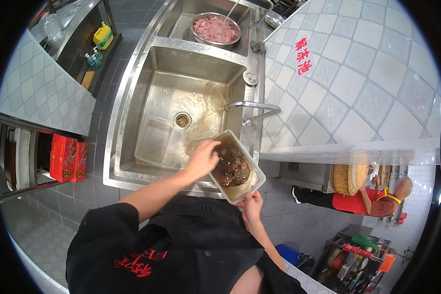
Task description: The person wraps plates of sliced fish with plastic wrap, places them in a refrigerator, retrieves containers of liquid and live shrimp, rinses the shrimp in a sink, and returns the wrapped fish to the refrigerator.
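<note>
A translucent rectangular plastic container (258,182) is held over the near right corner of a stainless steel sink (180,73). Dark brown food pieces (235,167) sit in it in brownish liquid; I cannot tell what food it is. My left hand (204,158) is at the container's left rim, its fingertips reaching over the edge. With the fingers of my right hand (251,207) I grip the near right end. Down in the basin lies a clear rectangular plastic piece (154,141), a tray or lid, left of the drain (182,120). Water wets the basin floor.
A curved faucet (255,105) projects over the basin's right side. In the farther basin, water runs into a metal bowl of raw meat (217,29). A tiled wall (352,81) rises at right. Another person (367,202) works at a round chopping block (349,178). Red boxes (64,158) stand left.
</note>
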